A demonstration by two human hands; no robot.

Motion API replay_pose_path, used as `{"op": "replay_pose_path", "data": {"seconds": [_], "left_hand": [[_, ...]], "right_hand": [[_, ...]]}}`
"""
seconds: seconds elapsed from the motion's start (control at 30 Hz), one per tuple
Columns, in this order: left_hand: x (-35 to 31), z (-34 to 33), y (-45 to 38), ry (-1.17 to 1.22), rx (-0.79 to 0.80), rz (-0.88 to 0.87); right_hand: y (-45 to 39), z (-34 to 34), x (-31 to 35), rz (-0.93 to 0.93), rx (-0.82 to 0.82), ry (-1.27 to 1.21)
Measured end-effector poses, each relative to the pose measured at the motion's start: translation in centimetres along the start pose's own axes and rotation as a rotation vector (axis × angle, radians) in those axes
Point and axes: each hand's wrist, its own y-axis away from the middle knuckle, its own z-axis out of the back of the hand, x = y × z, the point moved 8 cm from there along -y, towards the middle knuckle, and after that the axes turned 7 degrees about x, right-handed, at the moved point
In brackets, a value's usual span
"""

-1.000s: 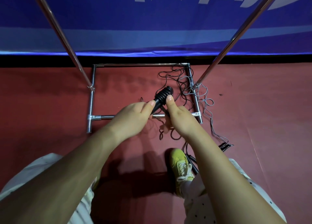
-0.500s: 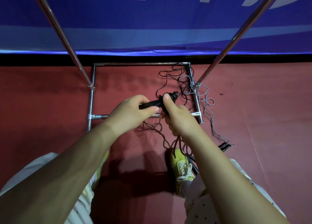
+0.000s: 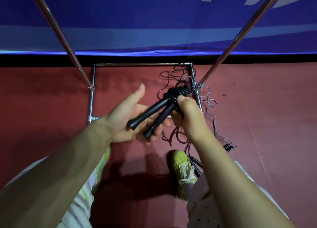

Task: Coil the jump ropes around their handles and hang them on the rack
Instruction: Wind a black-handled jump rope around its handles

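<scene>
Left hand open, palm up under black handles — right hand grips rope-wound end; loose ropes on floor.

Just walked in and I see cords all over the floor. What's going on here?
A person is coiling a black jump rope around its two handles. The right hand grips the wound end; the open left hand supports the handles. More ropes lie tangled on the floor by the rack base. Nothing visibly hangs on the rack.
</scene>
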Motion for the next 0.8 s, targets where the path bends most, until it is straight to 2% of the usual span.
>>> {"op": "replay_pose_path", "data": {"seconds": [0.1,0.17,0.27,0.37,0.47,0.57,0.63,0.8], "left_hand": [[-0.4,1.0,0.0,-0.144,-0.111,-0.038],[-0.6,1.7,0.1,-0.271,-0.259,-0.075],[-1.0,2.2,0.3,-0.419,-0.424,-0.114],[-1.0,2.6,0.1,-0.470,-0.484,-0.108],[-0.8,3.4,0.0,-0.411,-0.553,-0.110],[-0.6,3.5,-0.2,-0.386,-0.529,-0.102],[-0.6,3.8,-0.1,-0.391,-0.546,-0.094],[-1.1,5.1,0.2,-0.499,-0.623,-0.099]], "right_hand": [[-0.3,0.5,-1.2,-0.088,0.047,0.173],[-0.4,0.8,-1.6,-0.123,0.064,0.366],[-0.4,0.9,-1.6,-0.143,0.042,0.479],[0.0,1.1,-1.8,-0.216,-0.014,0.486],[0.4,1.6,-1.9,-0.315,-0.062,0.530],[0.4,2.1,-1.7,-0.286,-0.123,0.583],[0.3,1.9,-1.8,-0.267,-0.099,0.527],[0.2,0.3,-3.5,-0.351,0.050,0.088]]}}
